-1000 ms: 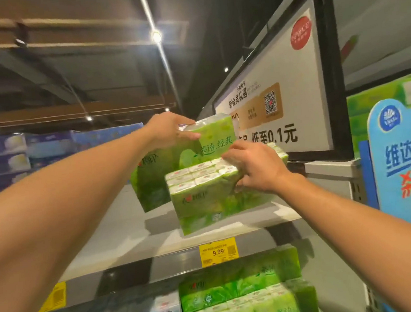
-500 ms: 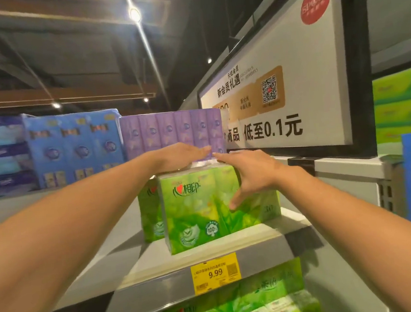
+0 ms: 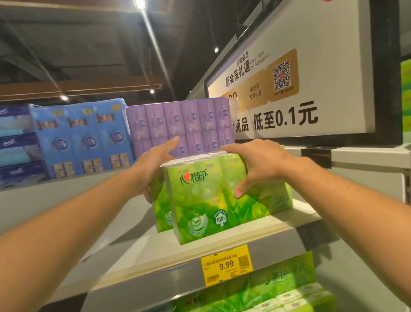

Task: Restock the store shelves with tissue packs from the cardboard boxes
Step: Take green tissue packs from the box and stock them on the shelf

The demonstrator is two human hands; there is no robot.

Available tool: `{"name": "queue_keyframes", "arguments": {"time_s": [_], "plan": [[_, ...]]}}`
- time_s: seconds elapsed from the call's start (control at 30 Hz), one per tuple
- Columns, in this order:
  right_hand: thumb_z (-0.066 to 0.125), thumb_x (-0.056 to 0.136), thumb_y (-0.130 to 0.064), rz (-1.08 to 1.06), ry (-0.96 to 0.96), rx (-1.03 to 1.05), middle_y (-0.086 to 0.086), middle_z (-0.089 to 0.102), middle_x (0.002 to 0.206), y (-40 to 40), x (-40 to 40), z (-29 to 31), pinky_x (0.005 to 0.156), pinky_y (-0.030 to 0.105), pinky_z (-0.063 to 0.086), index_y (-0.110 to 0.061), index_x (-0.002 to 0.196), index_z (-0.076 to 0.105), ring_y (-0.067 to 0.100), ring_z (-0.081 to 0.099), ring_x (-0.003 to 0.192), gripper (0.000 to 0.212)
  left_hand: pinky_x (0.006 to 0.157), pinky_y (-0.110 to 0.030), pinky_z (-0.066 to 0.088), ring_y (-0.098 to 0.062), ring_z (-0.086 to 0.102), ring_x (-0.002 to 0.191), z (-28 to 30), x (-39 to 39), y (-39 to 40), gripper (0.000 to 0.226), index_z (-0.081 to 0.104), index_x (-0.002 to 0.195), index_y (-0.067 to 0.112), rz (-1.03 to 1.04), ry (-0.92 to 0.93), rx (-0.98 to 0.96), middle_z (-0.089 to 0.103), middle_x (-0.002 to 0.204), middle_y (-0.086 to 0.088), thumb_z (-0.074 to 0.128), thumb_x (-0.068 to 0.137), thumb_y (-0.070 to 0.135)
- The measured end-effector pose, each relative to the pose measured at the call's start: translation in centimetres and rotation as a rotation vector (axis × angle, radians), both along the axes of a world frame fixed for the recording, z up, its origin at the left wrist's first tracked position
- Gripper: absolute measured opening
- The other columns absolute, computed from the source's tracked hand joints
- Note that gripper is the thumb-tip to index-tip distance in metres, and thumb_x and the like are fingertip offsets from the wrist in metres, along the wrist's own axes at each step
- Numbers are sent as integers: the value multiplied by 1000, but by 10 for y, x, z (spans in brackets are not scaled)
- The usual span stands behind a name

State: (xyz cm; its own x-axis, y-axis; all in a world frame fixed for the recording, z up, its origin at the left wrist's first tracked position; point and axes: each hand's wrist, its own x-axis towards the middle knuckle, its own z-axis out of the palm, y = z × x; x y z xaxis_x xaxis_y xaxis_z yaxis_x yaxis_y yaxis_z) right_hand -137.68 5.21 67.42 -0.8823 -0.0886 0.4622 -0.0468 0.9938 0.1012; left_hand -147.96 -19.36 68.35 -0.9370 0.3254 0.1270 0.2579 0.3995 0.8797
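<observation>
A green tissue pack (image 3: pixel 203 200) stands upright near the front of the grey top shelf (image 3: pixel 232 243). A second green pack (image 3: pixel 160 209) stands just behind it to the left, and a third (image 3: pixel 273 199) lies to its right. My left hand (image 3: pixel 155 165) grips the left upper corner of the packs, fingers over the top. My right hand (image 3: pixel 257 161) lies over the top right of the front pack, thumb pressed on its face.
Purple tissue packs (image 3: pixel 179 128) and blue packs (image 3: pixel 81 137) fill the far shelf behind. A white promotional sign (image 3: pixel 292 78) in a black frame stands at the right. A yellow 9.99 price tag (image 3: pixel 226 264) hangs on the shelf edge; more green packs (image 3: pixel 249 298) sit below.
The green pack went from tilted in the air to standing upright on the shelf. Both hands stay on its top; the view has moved closer and higher.
</observation>
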Motion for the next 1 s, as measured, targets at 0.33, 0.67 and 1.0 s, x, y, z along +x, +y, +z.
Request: {"name": "queue_keyframes", "arguments": {"time_s": [0.33,0.67,1.0], "plan": [[77,46,-80,-80,-6,-16,-11,54,144,21,-10,-4,104,47,38,-43,149,31,24,50,131,119,85,-46,50,-32,68,89,-10,-7,54,68,66,113,24,-89,-31,218,76,92,-8,61,68,75],[83,47,-73,-109,-17,-46,-11,55,142,19,-11,0,106,48,38,-41,148,34,24,51,128,116,51,-23,49,-21,72,74,-10,-14,60,64,60,128,15,-150,-59,270,73,106,-13,52,87,63],[88,45,-64,-145,-99,-86,2,61,134,30,-7,8,96,43,47,-42,147,36,32,54,123,117,42,-20,46,-13,63,46,-11,-11,74,62,60,128,15,-153,-49,265,70,97,-10,50,89,61]]}}
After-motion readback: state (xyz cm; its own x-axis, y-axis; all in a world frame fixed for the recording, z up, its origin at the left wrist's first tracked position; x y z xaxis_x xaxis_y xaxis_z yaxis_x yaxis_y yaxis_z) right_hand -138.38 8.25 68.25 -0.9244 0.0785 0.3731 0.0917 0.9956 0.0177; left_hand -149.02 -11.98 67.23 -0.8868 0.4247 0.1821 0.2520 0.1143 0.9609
